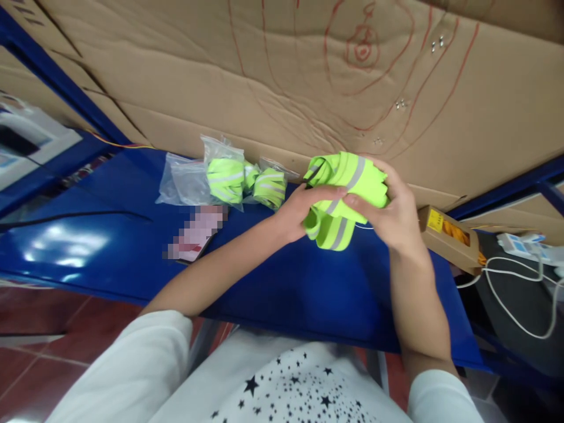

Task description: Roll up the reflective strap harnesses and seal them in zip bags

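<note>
Both my hands hold a bundle of neon yellow reflective straps (356,179) with silver-grey stripes, above the blue shelf. My left hand (302,208) grips its left side, thumb laid across the front. On the right side, my right hand (390,205) is wrapped round the bundle with its thumb pressed on the front. A loop of strap hangs below the fingers, and a black bit shows at the upper left of the bundle. Left of my hands, clear plastic bags (225,176) with rolled neon straps lie against the cardboard. One flat clear bag (183,179) lies beside them.
A phone (198,235) with a blurred-out screen lies on the blue shelf (273,282). Behind stands a cardboard wall (286,76) with red pen lines and metal fasteners. At right are a cardboard box (449,238), white cables and a black surface. A dark cable (74,216) crosses the left side.
</note>
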Tool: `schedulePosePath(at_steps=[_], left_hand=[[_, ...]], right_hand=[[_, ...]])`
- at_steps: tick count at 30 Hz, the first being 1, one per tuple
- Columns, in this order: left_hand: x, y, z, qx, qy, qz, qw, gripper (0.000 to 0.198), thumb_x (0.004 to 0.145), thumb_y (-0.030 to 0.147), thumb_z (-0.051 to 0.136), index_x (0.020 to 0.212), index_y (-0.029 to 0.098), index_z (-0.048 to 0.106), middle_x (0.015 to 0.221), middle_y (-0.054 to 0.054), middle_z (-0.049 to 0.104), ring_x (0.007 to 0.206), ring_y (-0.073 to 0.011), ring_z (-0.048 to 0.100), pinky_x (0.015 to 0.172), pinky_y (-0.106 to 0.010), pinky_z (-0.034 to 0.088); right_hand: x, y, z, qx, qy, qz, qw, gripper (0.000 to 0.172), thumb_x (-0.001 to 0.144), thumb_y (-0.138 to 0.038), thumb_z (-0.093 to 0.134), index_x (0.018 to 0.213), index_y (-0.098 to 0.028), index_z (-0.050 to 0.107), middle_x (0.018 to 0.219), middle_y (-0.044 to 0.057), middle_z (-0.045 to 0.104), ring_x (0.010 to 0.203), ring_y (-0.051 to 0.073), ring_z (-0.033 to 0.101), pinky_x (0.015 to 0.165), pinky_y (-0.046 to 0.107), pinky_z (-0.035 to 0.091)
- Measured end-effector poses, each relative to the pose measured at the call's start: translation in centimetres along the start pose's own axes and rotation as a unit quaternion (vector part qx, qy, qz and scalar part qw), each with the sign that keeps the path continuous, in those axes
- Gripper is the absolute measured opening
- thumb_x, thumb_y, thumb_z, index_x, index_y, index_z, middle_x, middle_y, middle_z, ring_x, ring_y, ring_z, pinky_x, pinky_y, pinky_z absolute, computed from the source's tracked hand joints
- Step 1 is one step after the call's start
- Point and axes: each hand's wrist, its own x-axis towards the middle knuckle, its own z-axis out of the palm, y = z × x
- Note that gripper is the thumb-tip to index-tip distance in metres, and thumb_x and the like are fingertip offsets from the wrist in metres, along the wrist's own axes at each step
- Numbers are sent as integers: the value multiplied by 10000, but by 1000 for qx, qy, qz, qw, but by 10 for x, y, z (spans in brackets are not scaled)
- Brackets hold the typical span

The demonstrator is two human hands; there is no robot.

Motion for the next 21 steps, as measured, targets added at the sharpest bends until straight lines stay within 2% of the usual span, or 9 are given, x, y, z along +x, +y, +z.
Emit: schedulePosePath(at_steps=[2,5,9,13,15,17,18,20,21], left_hand=[[5,-9,2,-57,27,41,997,328,756,230,823,1069,173,745,1038,-37,802,1011,-212,748,910,-320,577],[6,-16,-1,-111,31,33,993,248,813,169,742,1059,200,745,972,8,788,908,-147,739,833,-251,560],[-6,-21,-18,-121,14,26,992,218,888,263,734,1100,213,728,1053,-10,775,972,-168,736,859,-273,585],[-23,-42,-47,-31,53,6,998,295,890,486,762,1080,262,743,1168,-10,771,1130,-169,718,908,-239,594],[-29,-59,-62,10,55,-6,998,270,826,448,808,1030,277,765,1125,-8,788,1163,-212,724,965,-285,602],[-34,-74,-73,49,53,-11,997,286,736,422,842,996,314,792,1087,8,806,1197,-276,727,1019,-351,601],[-36,-80,-76,65,51,-12,997,317,709,416,845,1015,348,802,1113,23,808,1229,-295,719,1047,-374,591],[-38,-88,-79,90,34,-19,995,451,624,420,877,1070,406,809,1184,37,801,1277,-336,699,1070,-414,582],[-40,-89,-79,102,20,-25,994,544,574,422,900,1110,426,805,1224,34,791,1297,-351,686,1082,-427,577]], right_hand=[[0,1,10,-52,60,-38,996,601,855,-370,829,1405,-267,610,1389,59,694,1271,250,669,1111,429,542],[-2,6,21,-103,79,-68,989,558,900,-312,763,1428,-255,591,1423,90,675,1324,275,648,1130,463,535],[-16,19,38,-144,27,-112,983,566,956,-180,564,1502,-329,557,1489,61,642,1415,300,593,1168,547,518],[-46,34,56,-115,-62,-148,980,715,914,-196,502,1489,-621,495,1555,-158,554,1487,294,521,1290,590,387],[-67,40,59,-95,-105,-149,979,782,852,-282,598,1530,-633,428,1591,-174,502,1467,312,539,1246,556,467],[-90,46,57,-59,-116,-150,980,716,807,-417,677,1478,-605,512,1575,-115,550,1338,343,655,1014,522,645],[-100,49,56,-18,-121,-76,990,634,806,-449,725,1409,-582,583,1554,-81,583,1350,347,648,1035,524,627],[-117,54,55,61,-11,77,995,548,885,-405,717,1419,-451,599,1515,22,621,1433,335,577,1152,554,525],[-123,56,55,83,19,126,988,607,871,-409,760,1450,-407,580,1545,54,590,1467,336,538,1187,554,486]])
